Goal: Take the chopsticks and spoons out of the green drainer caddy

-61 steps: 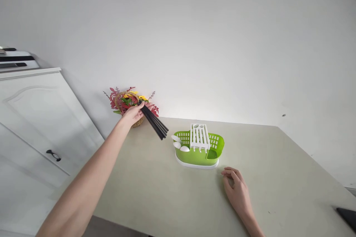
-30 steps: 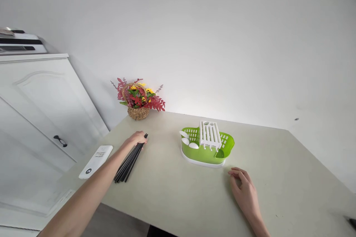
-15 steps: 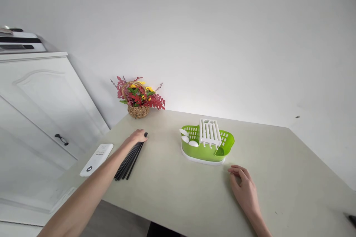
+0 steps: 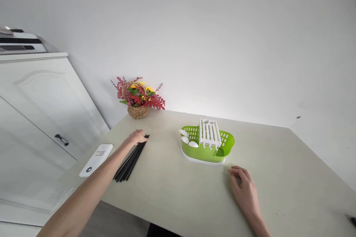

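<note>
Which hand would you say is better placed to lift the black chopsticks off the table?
Left. The left hand already rests on the far end of the black chopsticks, while the right hand lies flat beyond the green cutlery holder.

The left hand point(image 4: 137, 137) covers the far ends of the chopsticks point(image 4: 130, 158), so whether its fingers grip them or only rest on them cannot be told. A dark thing point(image 4: 353, 221) is cut off by the right edge. The print on the remote point(image 4: 96, 155) is too small to read.
</note>
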Motion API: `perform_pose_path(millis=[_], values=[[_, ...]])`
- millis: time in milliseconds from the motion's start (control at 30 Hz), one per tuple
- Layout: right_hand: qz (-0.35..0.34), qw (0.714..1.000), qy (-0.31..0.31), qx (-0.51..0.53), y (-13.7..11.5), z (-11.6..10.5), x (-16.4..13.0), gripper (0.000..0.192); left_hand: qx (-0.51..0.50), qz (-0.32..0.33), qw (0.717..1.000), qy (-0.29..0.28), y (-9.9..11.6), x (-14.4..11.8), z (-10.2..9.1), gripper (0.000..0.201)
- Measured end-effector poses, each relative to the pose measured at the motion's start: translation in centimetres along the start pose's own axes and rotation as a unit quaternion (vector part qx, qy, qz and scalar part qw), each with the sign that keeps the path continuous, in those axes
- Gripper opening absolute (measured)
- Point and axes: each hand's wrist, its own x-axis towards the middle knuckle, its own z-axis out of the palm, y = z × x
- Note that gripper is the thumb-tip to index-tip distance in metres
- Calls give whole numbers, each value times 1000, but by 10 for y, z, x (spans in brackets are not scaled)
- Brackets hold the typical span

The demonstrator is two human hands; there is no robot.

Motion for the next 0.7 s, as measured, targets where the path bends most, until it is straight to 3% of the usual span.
perform_pose_path(millis=[167, 400, 567, 700], values=[[-10, 1000, 1, 1, 2, 2, 0, 25, 4, -32, 999, -34, 3, -5, -7, 28], [-2, 1000, 1, -1, 5, 3, 0, 25, 8, -29, 999, -22, 5, -9, -11, 31], [5, 1000, -4, -7, 3, 2, 0, 26, 7, -3, 996, 85, 10, -11, -10, 41], [5, 1000, -1, -9, 3, 2, 0, 26, -18, 81, 982, 171, 29, -14, -11, 42]])
